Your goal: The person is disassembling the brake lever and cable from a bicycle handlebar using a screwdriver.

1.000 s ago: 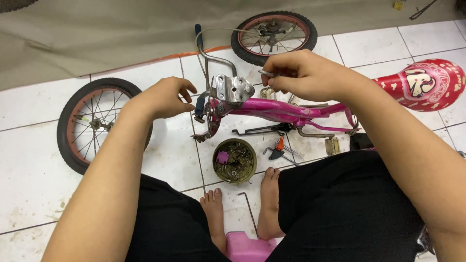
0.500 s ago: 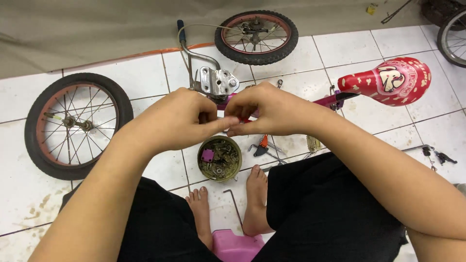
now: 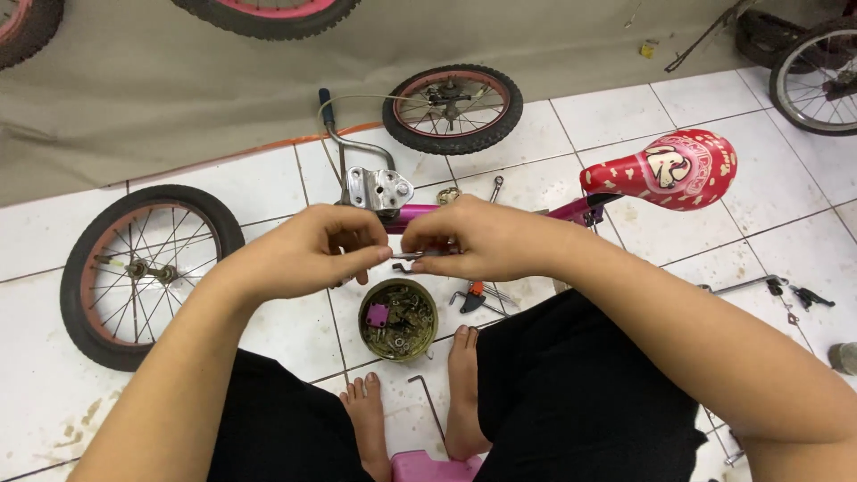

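Seated on a white tiled floor [image 3: 268, 187], a person pinches a slim metal bolt [image 3: 415, 255] between the left hand [image 3: 308, 253] and right hand [image 3: 473, 241], both grasping it above a round tin of loose hardware [image 3: 398, 319]. Two detached spoked wheels [image 3: 147, 272] [image 3: 453, 107] flank the pink bicycle frame [image 3: 571, 210] with its glossy red saddle [image 3: 665, 170]; bare tile lies open far left.

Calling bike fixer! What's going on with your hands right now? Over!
Left hand and right hand together pinch a small metal part. Held above round tin of bolts. Pink bike frame behind. Nothing blocking.
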